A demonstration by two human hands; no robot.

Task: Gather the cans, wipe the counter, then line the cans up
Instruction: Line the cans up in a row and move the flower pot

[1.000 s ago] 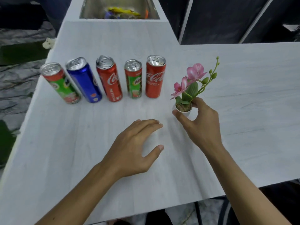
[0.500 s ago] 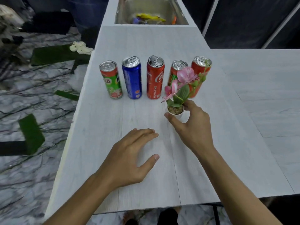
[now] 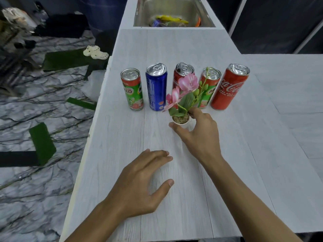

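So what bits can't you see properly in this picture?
Head view:
- the middle red can: label hidden behind the flowers.
- the second green can: label partly hidden by leaves.
- things in the sink: too small and jumbled to name.
- flower pot base: covered by the right hand.

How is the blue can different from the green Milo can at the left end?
The blue can is blue with small print facing us; the left Milo can is green with a red band and a big logo. The blue can looks a bit taller than the left Milo can. Both stand upright, side by side in the row on the counter, and both have silver tops.
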